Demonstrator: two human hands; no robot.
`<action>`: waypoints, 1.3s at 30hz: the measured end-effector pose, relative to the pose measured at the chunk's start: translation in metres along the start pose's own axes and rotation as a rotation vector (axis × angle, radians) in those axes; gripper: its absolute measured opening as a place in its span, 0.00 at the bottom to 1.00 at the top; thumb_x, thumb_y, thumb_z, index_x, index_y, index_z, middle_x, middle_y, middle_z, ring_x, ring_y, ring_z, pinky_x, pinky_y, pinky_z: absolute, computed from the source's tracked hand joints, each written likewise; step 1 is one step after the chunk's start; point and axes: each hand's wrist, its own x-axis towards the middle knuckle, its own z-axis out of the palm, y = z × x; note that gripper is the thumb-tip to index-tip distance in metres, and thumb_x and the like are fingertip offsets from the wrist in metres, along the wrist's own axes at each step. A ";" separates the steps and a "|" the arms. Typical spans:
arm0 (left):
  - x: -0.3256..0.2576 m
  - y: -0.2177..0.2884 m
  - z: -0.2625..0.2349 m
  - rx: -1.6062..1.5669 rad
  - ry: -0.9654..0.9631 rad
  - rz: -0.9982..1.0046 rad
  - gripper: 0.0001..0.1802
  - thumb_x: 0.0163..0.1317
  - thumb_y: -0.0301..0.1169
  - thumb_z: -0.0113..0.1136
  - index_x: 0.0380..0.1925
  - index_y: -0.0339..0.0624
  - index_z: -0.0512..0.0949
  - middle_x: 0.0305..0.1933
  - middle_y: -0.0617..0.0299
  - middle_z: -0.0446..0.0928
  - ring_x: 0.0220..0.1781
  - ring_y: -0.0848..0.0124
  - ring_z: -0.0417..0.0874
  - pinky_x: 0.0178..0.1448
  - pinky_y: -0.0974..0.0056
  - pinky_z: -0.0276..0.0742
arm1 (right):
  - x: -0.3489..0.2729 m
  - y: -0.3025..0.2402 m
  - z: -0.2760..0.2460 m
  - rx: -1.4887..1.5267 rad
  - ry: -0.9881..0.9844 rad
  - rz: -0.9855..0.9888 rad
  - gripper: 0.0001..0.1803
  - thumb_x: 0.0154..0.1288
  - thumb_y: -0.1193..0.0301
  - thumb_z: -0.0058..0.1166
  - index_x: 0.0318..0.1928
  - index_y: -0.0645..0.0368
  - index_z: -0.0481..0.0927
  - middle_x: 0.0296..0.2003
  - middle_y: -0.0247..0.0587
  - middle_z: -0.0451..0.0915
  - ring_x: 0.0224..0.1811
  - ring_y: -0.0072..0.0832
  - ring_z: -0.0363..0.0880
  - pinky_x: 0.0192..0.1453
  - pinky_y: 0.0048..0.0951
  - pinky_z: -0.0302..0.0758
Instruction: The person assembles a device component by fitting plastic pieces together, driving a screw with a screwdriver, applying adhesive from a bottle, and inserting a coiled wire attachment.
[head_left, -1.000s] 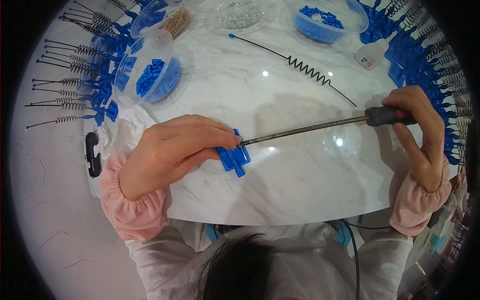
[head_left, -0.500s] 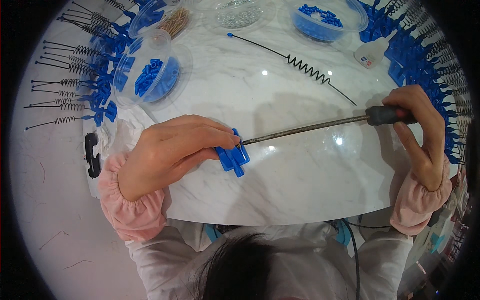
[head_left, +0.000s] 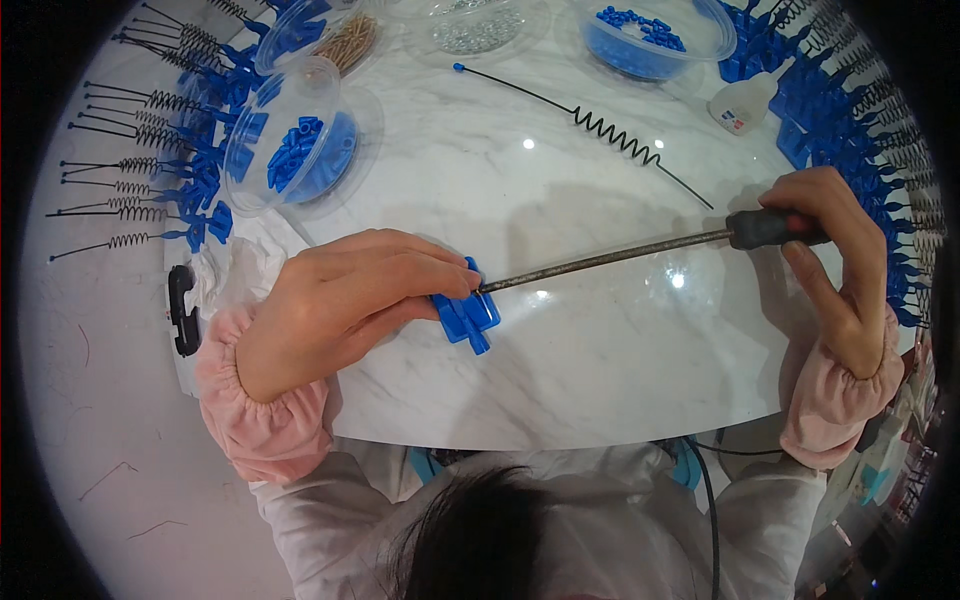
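Note:
With fingers closed, my left hand (head_left: 355, 305) grips a small blue plastic clip-like part (head_left: 475, 318) at the middle of the table. My right hand (head_left: 840, 265) is wrapped round the dark handle of a long screwdriver (head_left: 610, 260). The shaft runs leftward, and its tip meets the blue part beside my left fingertips; what sits under the tip is too small to make out. Farther back lies a black coiled wire (head_left: 615, 137) with a blue cap on one end, touching neither hand.
Clear tubs hold blue tube-like pieces (head_left: 296, 152), brass-coloured screws (head_left: 346, 45), silvery bits (head_left: 480, 30) and small blue caps (head_left: 640, 30). A white bottle (head_left: 742, 103) stands at the back right. Blue parts with coiled wires line both sides. A black object (head_left: 183, 310) lies at the left.
My right hand and the screwdriver have shifted very slightly to the left, with the tip still at the blue part. My left hand stays in place.

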 end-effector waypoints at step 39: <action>-0.001 -0.002 0.005 -0.008 -0.003 0.095 0.15 0.51 0.20 0.70 0.42 0.35 0.84 0.45 0.54 0.87 0.52 0.56 0.87 0.53 0.60 0.84 | -0.010 0.038 0.001 0.593 -0.012 0.377 0.21 0.65 0.56 0.62 0.49 0.59 0.77 0.37 0.31 0.79 0.25 0.10 0.70 0.23 0.13 0.62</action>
